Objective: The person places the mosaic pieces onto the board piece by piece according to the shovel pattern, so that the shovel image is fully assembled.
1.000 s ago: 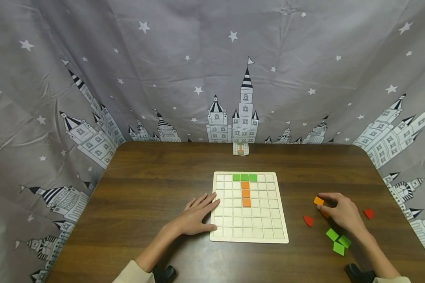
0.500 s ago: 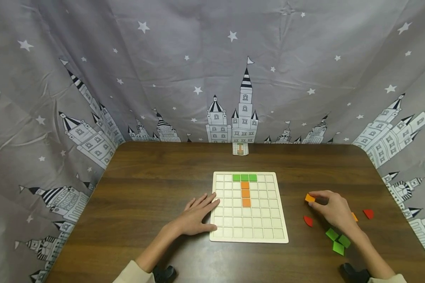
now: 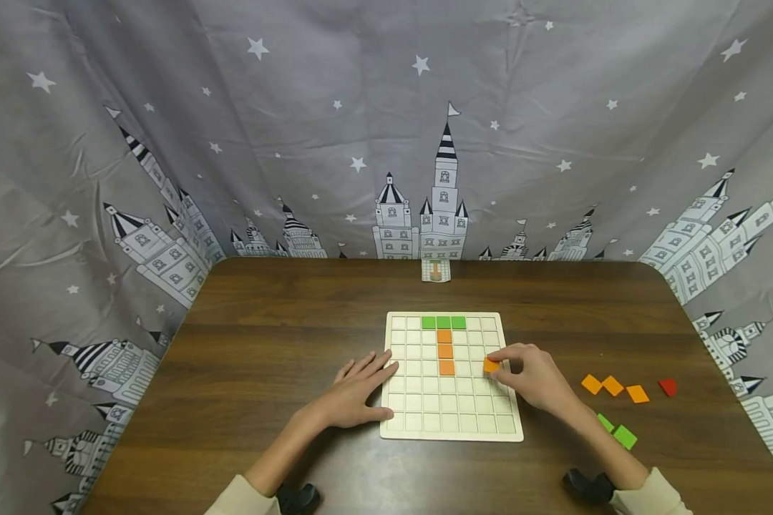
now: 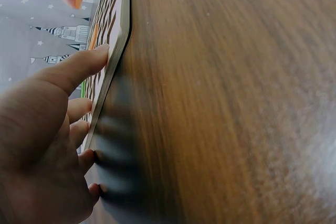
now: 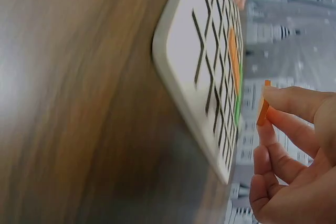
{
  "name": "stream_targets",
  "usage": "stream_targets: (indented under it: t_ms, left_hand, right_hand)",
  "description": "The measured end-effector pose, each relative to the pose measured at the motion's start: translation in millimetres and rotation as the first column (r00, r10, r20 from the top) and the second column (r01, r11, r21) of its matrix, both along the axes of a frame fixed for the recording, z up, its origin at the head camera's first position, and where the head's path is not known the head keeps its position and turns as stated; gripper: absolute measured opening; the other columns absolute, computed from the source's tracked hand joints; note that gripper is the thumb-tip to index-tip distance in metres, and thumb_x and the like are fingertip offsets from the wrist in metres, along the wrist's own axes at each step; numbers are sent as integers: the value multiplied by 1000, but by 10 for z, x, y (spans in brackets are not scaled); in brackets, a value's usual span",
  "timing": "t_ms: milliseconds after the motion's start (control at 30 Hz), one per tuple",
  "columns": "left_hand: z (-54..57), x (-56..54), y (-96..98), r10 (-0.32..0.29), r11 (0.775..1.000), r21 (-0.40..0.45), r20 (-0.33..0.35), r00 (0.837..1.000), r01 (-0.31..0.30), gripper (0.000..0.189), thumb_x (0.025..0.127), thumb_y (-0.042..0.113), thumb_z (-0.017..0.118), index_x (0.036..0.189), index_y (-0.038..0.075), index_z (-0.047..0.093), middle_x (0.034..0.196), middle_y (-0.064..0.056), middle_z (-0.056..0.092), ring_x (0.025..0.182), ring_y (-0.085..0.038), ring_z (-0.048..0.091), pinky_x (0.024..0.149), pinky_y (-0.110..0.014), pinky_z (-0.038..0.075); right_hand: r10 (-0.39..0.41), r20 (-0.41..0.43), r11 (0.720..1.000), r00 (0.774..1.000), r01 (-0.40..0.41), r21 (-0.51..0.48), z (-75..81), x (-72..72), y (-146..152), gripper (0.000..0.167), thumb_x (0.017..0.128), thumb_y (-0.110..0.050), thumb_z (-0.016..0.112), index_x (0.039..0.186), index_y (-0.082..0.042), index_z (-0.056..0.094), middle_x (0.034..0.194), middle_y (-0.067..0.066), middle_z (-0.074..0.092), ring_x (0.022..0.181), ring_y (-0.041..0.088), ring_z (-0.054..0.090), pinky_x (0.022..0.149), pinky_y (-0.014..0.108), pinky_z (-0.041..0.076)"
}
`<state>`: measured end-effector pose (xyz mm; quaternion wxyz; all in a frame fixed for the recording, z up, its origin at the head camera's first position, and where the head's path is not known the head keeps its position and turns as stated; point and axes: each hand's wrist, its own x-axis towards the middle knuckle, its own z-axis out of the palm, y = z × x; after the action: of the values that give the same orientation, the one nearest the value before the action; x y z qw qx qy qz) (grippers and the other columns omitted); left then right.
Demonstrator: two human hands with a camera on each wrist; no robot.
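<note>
My right hand (image 3: 536, 375) pinches an orange square tile (image 3: 491, 365) between thumb and fingertips, over the right side of the cream grid board (image 3: 451, 425). The right wrist view shows that orange tile (image 5: 264, 103) edge-on, held above the board's surface. Spread fingers of my left hand (image 3: 353, 397) rest on the board's left edge; in the left wrist view the thumb (image 4: 84, 69) touches the rim. Three green tiles (image 3: 444, 322) fill cells in the top row, and a column of three orange tiles (image 3: 446, 351) runs down beneath the middle one.
Right of the board lie three loose orange tiles (image 3: 613, 385), a red piece (image 3: 668, 387) with a curved side, and green tiles (image 3: 625, 437) partly hidden by my right forearm. A small patterned card (image 3: 436, 270) stands at the table's back edge, before a grey castle-print curtain (image 3: 296, 129).
My right hand has carried the orange tile leftward from the loose pieces to over the board, uncovering three orange tiles. The forearm now covers one red piece. My left hand stays put.
</note>
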<state>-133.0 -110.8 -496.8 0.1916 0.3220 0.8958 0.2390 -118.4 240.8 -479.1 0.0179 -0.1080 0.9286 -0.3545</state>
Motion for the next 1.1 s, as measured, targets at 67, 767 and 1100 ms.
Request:
stream_targets:
  t_ms: [67,767,1100]
  left_hand:
    - [3,5,-9,-1,1000,0,-1,1000,1,79,94,39,69,157,10,32,165,-11,18,150,-37,10,112,-65,7]
    - [11,7,0,5,1000,-10,9,1000,-5,79,94,39,68,158,11,31,165,-10,17,150,-36,9,113,-64,6]
    - [14,-1,5,2,1000,-12,4,1000,-2,79,95,39,68,158,11,31,165,-10,17,150,-36,9,113,-64,6]
  right_hand:
    - [13,19,1000,1000,-13,-23,-33,8,-112,23,83,-10,80,106,-9,79,109,6,72,110,35,61,93,55,46]
    - [119,7,992,993,-119,-52,-225,16,-611,21,78,-1,79,98,-7,80,99,-2,74,103,27,62,92,46,47]
    - [121,-40,992,992,-122,-29,-250,-4,-635,20,77,-3,81,96,-8,81,96,-5,72,99,24,62,89,45,48]
